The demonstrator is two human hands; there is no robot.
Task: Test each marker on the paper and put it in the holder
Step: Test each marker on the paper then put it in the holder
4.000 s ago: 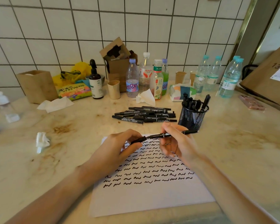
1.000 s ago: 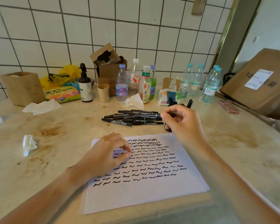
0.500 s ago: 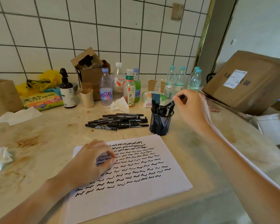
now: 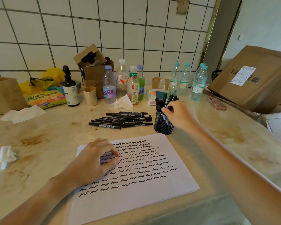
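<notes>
Black mesh forms the holder (image 4: 163, 123), which stands at 1 o'clock from the paper (image 4: 136, 192), just off its far corner, and already carries a cluster of markers (image 4: 166, 99). The right hand (image 4: 179, 114) sits at the rim, its fingers (image 4: 166, 109) curled among the marker caps; whether they grip one or have let go, I cannot tell. At 9 o'clock from the holder a heap of markers (image 4: 122, 120) lies flat on the worktop (image 4: 47, 135), apparently untested. Rows of black squiggles cover most of the sheet, leaving only the near strip bare. The left hand (image 4: 94, 161) rests on the paper at its 10 o'clock corner, fingers bent and pinched loosely, holding nothing I can see. By my judgement the job is past halfway: roughly a dozen markers remain to try.
</notes>
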